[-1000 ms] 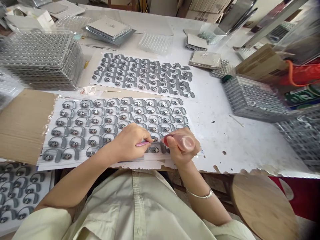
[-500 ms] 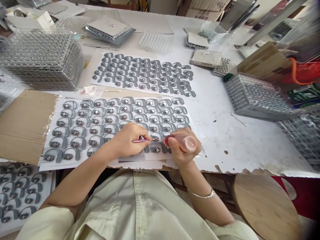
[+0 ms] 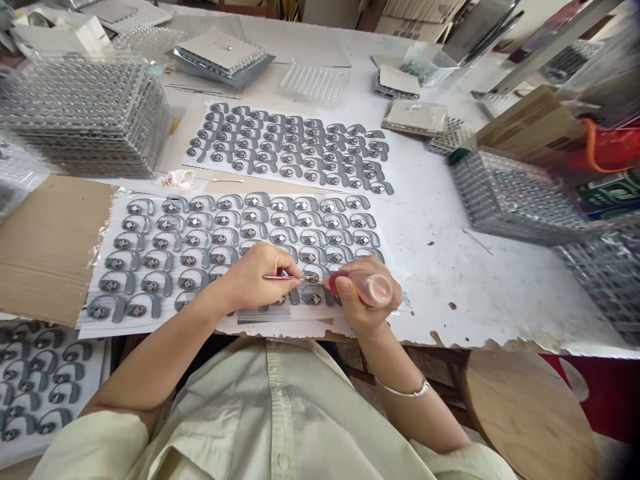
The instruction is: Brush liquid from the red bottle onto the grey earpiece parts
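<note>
My left hand (image 3: 260, 277) pinches a thin pink stick (image 3: 290, 277), its tip resting on a grey hook-shaped part with a shiny centre (image 3: 313, 276). My right hand (image 3: 365, 297) is wrapped round a small clear bottle with a red cap (image 3: 367, 287), the cap pointing left toward that same part. Both hands rest on the near sheet of grey parts (image 3: 150, 267), at its front right corner. Rows of the same parts cover that white sheet.
A second sheet of grey parts (image 3: 285, 143) lies farther back. Stacked clear blister trays (image 3: 85, 113) stand at the left, wire-like trays (image 3: 510, 193) at the right. Brown cardboard (image 3: 45, 247) lies left, another sheet of parts (image 3: 35, 380) at lower left, a round wooden stool (image 3: 530, 413) at lower right.
The pink stick has swung from pointing down-left to lying level, with its tip moved right onto the part. The right hand with the bottle has barely shifted.
</note>
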`<state>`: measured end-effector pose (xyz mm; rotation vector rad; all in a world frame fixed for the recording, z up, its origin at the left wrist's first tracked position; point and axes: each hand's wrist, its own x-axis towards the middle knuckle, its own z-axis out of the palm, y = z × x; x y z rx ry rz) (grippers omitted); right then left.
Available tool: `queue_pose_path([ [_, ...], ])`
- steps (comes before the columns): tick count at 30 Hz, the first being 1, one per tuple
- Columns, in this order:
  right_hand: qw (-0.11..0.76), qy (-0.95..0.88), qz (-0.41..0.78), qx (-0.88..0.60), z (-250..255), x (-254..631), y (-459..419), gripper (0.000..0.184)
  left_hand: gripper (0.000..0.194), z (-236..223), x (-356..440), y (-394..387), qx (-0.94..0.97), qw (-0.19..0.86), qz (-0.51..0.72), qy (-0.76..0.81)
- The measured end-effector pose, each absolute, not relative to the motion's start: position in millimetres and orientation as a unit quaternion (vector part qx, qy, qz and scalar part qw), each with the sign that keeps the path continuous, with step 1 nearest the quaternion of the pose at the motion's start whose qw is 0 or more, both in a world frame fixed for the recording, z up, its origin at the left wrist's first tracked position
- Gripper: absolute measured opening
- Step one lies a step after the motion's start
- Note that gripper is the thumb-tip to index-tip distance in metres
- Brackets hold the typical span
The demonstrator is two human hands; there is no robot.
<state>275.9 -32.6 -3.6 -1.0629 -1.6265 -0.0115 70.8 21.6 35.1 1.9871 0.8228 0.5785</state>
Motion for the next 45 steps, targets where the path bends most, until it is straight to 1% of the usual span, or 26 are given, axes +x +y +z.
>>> queue_pose_path([
  [5,0.567,-0.696,0.015,-0.440,-4,276,-33,0.010,0.008,35,70,22,0.796,0.450,0.228,0.336],
  [11,0.600,-0.668,0.012,-0.441,-6,277,-33,0.007,0.008,37,71,21,0.793,0.450,0.235,0.335],
  [17,0.585,-0.685,0.018,-0.433,-5,275,-32,0.008,0.007,35,71,21,0.786,0.462,0.238,0.335],
  [23,0.589,-0.685,0.025,-0.429,-6,274,-31,0.009,0.007,34,70,22,0.784,0.467,0.235,0.336],
  [41,0.577,-0.693,0.005,-0.432,0,267,-30,0.008,0.007,33,71,21,0.782,0.466,0.245,0.334],
  [43,0.578,-0.688,0.014,-0.438,0,267,-30,0.008,0.006,33,72,22,0.782,0.465,0.243,0.336],
  [45,0.597,-0.665,0.038,-0.447,0,268,-29,0.008,0.007,34,71,23,0.786,0.460,0.242,0.335],
])
